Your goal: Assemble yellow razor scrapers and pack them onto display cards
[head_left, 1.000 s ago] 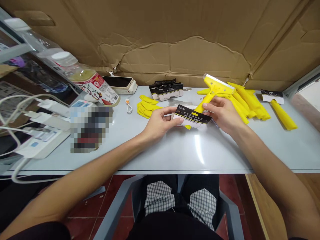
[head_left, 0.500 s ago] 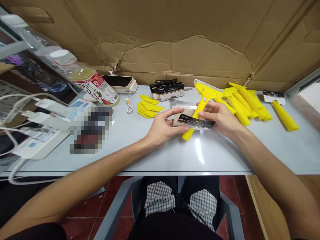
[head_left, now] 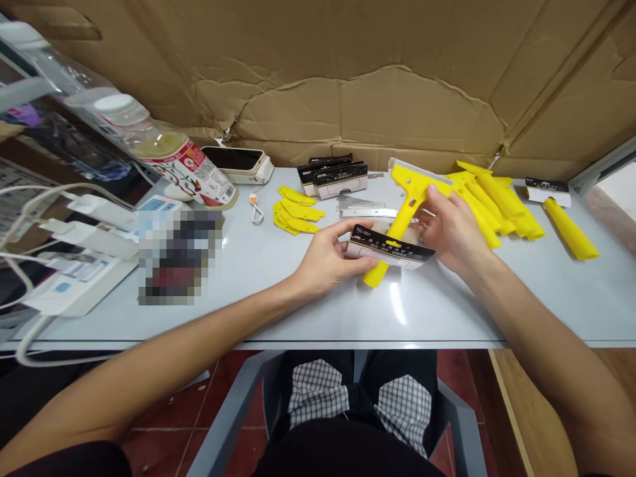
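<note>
A yellow scraper [head_left: 406, 205] slants over the desk, its wide head up and its handle end down. Around its handle sits a black-and-white card [head_left: 391, 248] printed TGJ-001. My left hand [head_left: 330, 258] pinches the card's left end between thumb and fingers. With thumb and fingers, my right hand [head_left: 450, 225] grips the scraper's head at its right side. Metal blades [head_left: 365, 207] lie behind the card. More folded cards [head_left: 340, 180] are stacked at the back. Yellow curved pieces [head_left: 297, 212] lie to the left of my left hand.
Several yellow scrapers [head_left: 501, 202] are piled at the right, beside one with a card [head_left: 549, 191] on it. At the left are a drink bottle [head_left: 189, 169], a phone-like device [head_left: 236, 162], a power strip [head_left: 74, 285] and a blurred dark item [head_left: 181, 258]. Cardboard [head_left: 387, 112] stands behind.
My right hand has moved up from the handle to the scraper's head. The scraper and card have shifted slightly right, and the card's printed face now shows more.
</note>
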The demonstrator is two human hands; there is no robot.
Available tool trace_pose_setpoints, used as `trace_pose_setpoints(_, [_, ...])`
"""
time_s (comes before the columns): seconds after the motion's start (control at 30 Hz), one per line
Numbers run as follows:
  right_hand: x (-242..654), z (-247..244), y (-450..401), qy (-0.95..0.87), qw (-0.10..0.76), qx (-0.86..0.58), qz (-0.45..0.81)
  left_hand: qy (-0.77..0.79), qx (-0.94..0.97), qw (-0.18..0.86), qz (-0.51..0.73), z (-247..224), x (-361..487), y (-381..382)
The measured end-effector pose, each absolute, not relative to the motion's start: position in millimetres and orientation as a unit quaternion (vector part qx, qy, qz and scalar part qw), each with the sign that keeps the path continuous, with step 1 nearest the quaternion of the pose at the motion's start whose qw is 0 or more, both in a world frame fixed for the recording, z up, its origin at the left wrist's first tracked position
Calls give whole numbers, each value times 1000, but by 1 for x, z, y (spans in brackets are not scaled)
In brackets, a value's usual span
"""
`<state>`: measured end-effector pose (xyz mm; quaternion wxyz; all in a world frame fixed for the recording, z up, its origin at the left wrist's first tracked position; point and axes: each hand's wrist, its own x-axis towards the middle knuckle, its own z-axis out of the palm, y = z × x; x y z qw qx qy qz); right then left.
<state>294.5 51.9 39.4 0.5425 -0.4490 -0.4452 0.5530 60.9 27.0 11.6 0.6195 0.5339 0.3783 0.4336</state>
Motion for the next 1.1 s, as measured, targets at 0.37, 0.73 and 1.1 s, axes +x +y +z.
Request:
trace_pose_setpoints(0.37, [283, 41, 43, -418, 506, -470, 591, 374, 532, 584, 487, 26, 64, 31])
trace_pose_setpoints(0.73, [276, 36, 39, -447, 488, -418, 623, 369, 436, 640, 514, 20, 64, 45])
trace_pose_setpoints(1.1, [266, 26, 27, -412, 443, -385, 697, 366, 403, 631, 553, 22, 61, 54])
